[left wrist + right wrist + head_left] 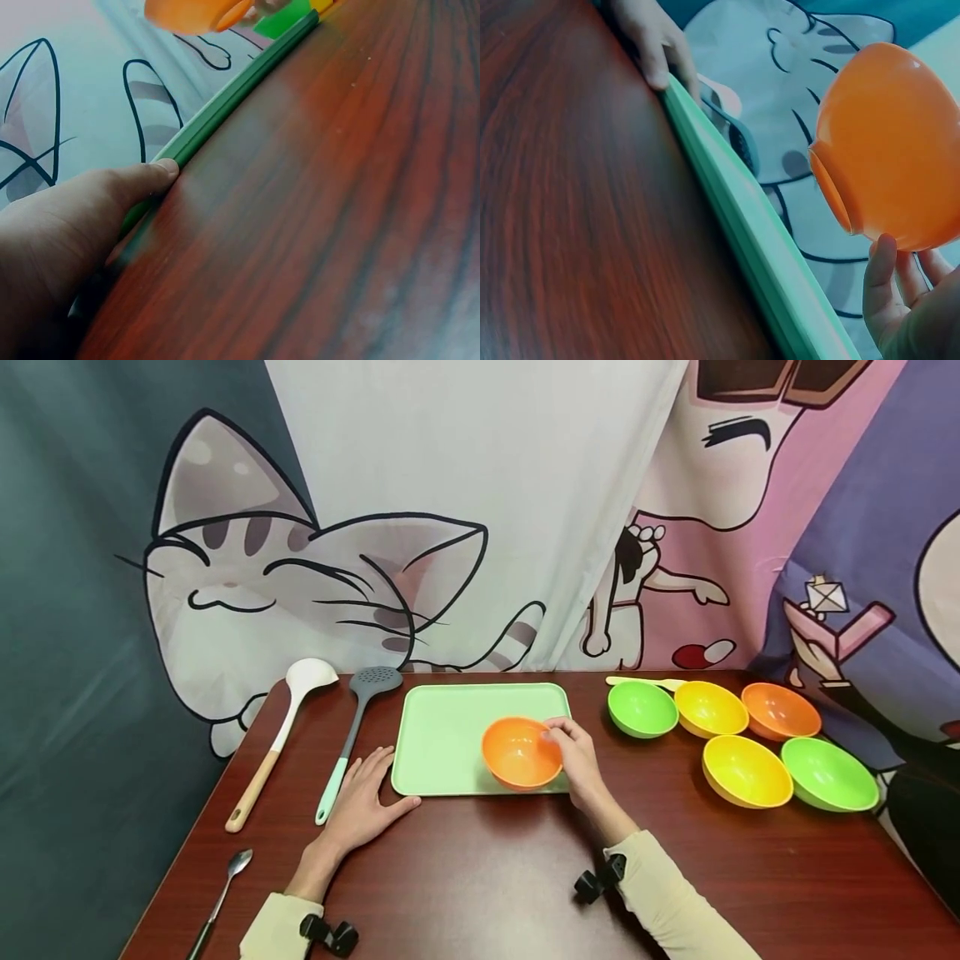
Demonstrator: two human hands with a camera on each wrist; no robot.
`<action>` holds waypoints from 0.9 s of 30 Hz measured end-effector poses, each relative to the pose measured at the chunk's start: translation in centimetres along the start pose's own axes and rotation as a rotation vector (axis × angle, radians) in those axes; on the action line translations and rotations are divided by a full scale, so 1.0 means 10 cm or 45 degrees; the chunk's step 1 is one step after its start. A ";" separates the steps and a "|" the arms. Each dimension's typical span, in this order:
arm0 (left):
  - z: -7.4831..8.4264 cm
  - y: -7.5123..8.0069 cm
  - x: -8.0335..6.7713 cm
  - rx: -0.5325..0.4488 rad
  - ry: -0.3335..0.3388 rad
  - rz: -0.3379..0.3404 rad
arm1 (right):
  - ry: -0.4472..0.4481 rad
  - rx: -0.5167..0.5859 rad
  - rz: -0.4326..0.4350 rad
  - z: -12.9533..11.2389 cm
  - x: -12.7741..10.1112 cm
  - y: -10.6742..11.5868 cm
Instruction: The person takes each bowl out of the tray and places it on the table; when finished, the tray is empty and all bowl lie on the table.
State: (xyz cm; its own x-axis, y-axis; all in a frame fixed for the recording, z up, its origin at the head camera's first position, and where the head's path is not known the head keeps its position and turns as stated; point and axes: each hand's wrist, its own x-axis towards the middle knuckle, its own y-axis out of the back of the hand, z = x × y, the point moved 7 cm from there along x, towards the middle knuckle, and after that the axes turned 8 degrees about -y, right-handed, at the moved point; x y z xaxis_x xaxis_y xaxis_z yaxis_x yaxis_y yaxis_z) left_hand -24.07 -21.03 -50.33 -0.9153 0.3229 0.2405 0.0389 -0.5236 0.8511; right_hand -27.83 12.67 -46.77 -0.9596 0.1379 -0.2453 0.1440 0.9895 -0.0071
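An orange bowl [517, 756] hangs tilted over the right half of a light green tray [442, 727]. My right hand [579, 767] pinches the bowl by its right side. In the right wrist view the bowl's [892, 142] foot ring shows, and the bowl is apart from the tray. My left hand [362, 810] rests at the tray's near left corner with its fingers spread. Its thumb [161, 171] touches the tray edge in the left wrist view.
Left of the tray lie a grey slotted turner [352, 727], a white ladle [288, 718] with a wooden handle, and a small spoon [225, 889]. On the right stand green bowls [642, 708], yellow bowls [746, 772] and another orange bowl [780, 710]. A yellow handle [626, 680] lies behind them.
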 end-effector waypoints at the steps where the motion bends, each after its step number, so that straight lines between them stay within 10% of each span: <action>1: 0.00 0.00 -0.01 -0.001 0.000 0.001 | -0.004 0.014 0.004 0.00 0.00 0.04; 27: -0.01 -0.03 0.00 0.022 -0.001 -0.007 | 0.067 0.262 0.247 0.28 -0.01 0.97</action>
State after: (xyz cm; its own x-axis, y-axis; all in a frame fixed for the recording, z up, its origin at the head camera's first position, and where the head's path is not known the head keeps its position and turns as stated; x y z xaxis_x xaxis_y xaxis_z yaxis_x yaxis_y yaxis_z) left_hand -24.18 -20.97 -50.60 -0.9153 0.3265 0.2359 0.0405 -0.5081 0.8603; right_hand -25.65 22.09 -49.57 -0.9196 0.3312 -0.2111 0.3672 0.9157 -0.1630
